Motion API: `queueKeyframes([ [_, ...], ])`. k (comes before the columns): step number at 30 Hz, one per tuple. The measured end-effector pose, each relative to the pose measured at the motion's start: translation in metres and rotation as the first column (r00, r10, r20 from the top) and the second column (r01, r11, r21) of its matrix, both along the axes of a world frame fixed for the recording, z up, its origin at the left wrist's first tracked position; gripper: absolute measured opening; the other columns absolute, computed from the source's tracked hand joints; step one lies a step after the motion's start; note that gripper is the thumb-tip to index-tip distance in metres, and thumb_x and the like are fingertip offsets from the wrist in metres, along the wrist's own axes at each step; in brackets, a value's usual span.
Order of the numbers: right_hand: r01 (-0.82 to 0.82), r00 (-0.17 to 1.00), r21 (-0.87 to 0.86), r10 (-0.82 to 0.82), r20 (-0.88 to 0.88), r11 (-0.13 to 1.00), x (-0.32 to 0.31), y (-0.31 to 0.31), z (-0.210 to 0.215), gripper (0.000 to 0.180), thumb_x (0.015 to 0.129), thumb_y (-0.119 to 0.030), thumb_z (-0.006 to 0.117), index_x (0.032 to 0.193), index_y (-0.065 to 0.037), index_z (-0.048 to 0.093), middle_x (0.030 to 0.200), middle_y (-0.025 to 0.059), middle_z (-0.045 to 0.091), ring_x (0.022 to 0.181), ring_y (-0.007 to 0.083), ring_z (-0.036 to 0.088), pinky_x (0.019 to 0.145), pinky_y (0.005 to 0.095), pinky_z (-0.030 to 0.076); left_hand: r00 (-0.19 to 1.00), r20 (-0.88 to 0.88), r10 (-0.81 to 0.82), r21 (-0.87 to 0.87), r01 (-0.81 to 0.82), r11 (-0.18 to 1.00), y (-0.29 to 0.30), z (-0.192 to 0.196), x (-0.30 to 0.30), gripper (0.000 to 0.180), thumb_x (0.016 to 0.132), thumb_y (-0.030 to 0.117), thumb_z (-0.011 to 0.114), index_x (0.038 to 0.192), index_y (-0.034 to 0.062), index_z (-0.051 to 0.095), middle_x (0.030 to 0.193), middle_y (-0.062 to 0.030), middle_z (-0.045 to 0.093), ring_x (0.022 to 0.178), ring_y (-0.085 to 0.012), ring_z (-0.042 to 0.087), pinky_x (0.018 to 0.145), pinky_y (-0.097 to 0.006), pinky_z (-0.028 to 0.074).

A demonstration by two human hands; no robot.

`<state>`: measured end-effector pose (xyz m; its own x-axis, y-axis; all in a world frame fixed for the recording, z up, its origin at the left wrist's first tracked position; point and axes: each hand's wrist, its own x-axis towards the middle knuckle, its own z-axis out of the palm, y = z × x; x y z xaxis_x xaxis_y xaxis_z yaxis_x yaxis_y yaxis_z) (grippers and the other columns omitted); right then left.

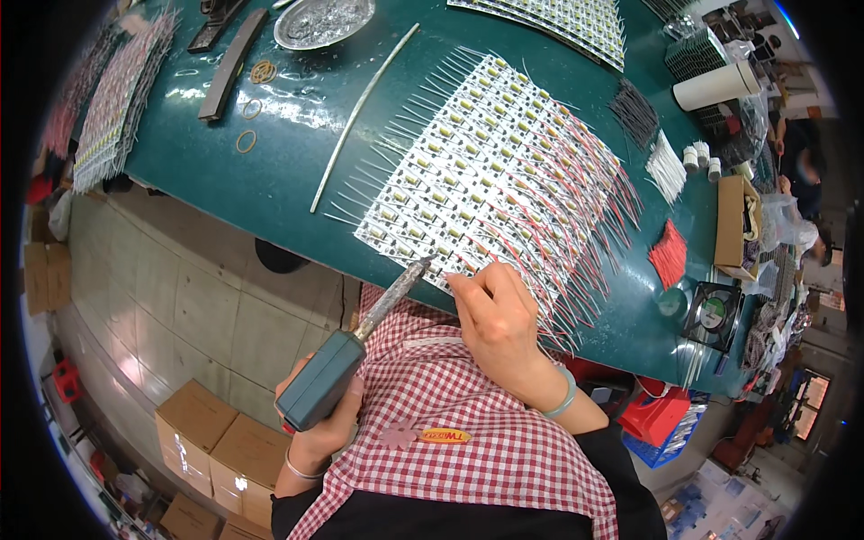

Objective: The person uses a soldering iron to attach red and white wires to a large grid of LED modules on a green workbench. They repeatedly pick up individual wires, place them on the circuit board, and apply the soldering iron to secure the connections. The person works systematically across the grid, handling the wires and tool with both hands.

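Far on the green desk (270,180) lie a silver dish (322,20), rubber bands (262,71) and a long white rod (362,112). At right sit a white roll (717,85), black wires (634,112) and red wires (669,255). Cardboard boxes (216,441) stand on the floor, near left.

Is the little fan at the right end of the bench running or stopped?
Cannot tell. The fan lies flat on the green bench, its centre disc facing up, but one still picture shows no blur or motion.

Teal-handled soldering iron (360,337) — tilted, grey metal tip on near edge of white panel of small LED boards (490,171) with red and white wire leads — flat on green worktop (270,171).
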<state>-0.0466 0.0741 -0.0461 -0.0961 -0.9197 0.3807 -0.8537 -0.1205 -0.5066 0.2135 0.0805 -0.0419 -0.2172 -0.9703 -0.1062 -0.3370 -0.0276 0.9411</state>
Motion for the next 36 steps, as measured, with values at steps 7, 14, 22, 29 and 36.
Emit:
queueKeyframes([
  [7,-0.027,1.0,0.013,0.027,-0.004,1.0,-0.004,0.002,-0.001,0.022,0.079,0.004,0.068,0.1,0.0,0.069,0.08,0.0088,0.051,0.074,0.026,0.056,0.06,0.0372,0.047,0.965,-0.182,0.19,0.045,-0.185,0.982,-0.014,0.009,-0.017,0.025,0.078,-0.001,0.077,0.102,-0.0052,0.072,0.082,-0.0074,0.07,0.067,-0.0133,0.065,0.06,-0.026,0.051],
  [14,-0.028,0.999,0.087,0.025,0.029,0.996,-0.008,0.014,0.013,0.019,0.083,0.003,0.068,0.1,-0.003,0.07,0.085,0.0105,0.054,0.079,0.0284,0.058,0.068,0.0385,0.05,0.792,-0.464,0.398,0.076,-0.412,0.908,-0.089,0.032,-0.013,0.021,0.082,-0.004,0.071,0.102,-0.0066,0.066,0.071,-0.0058,0.061,0.05,-0.0111,0.052,0.046,-0.024,0.04],
  [22,0.155,0.942,0.14,-0.189,0.278,0.978,-0.057,0.046,0.048,0.011,0.08,0.005,0.075,0.088,-0.002,0.073,0.079,0.0097,0.06,0.07,0.0246,0.062,0.062,0.0359,0.049,0.688,-0.559,0.464,0.185,-0.441,0.878,-0.23,0.027,0.039,0.02,0.091,0.011,0.074,0.101,-0.0038,0.066,0.087,-0.0104,0.066,0.056,-0.01,0.054,0.044,-0.021,0.037],
  [29,0.573,0.812,-0.046,-0.559,0.167,0.818,-0.17,0.076,0.048,0.005,0.084,0.0,0.073,0.088,-0.001,0.071,0.08,0.0105,0.062,0.069,0.0237,0.062,0.061,0.033,0.048,0.629,-0.638,0.444,0.519,-0.075,0.851,-0.35,-0.017,0.115,0.038,0.096,0.036,0.073,0.101,-0.0009,0.066,0.089,-0.0059,0.065,0.054,-0.0028,0.044,0.043,-0.015,0.034],
  [36,0.716,0.697,-0.1,-0.698,0.163,0.691,-0.238,0.112,0.025,0.006,0.081,-0.005,0.075,0.085,-0.004,0.071,0.082,0.0083,0.061,0.077,0.0289,0.058,0.07,0.0393,0.046,0.796,-0.466,0.387,0.591,-0.046,0.806,-0.403,-0.037,0.105,0.04,0.095,0.047,0.07,0.093,0.0071,0.068,0.074,-0.0033,0.066,0.046,-0.0055,0.051,0.038,-0.017,0.04],
])
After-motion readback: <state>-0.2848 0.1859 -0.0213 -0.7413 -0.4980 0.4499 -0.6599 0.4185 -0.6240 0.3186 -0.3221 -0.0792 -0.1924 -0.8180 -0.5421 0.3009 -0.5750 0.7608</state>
